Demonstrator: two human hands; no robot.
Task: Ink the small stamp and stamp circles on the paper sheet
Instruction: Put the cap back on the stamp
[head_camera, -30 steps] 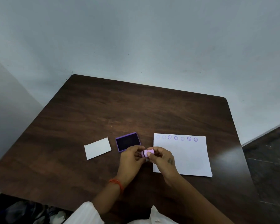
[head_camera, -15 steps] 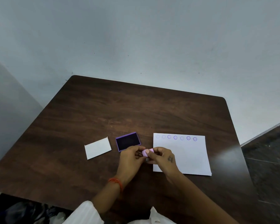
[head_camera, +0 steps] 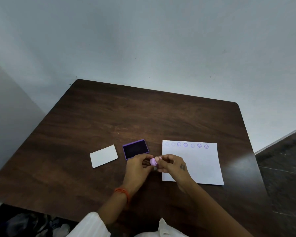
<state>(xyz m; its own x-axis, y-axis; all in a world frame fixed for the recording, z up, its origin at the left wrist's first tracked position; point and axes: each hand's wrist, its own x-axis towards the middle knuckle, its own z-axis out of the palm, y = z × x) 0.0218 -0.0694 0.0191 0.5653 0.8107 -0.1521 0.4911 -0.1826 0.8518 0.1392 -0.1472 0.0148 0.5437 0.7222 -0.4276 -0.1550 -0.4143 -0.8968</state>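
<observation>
From the head view, the small stamp [head_camera: 152, 161], a pink-lilac barrel, is pinched between the left hand [head_camera: 137, 165] and right hand [head_camera: 172, 164], just above the table [head_camera: 109, 117] between the open ink pad [head_camera: 135, 149] and paper sheet [head_camera: 202, 161]. It looks light, rigid and a little slick, so it is best held by its sides, with fingers off the inked face.

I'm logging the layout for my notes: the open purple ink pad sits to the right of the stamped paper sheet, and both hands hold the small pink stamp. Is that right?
Not quite. In the head view the open purple ink pad sits to the left of the white stamped paper sheet, not the right. The rest holds: the left hand and the right hand both hold the small pink stamp.
</observation>
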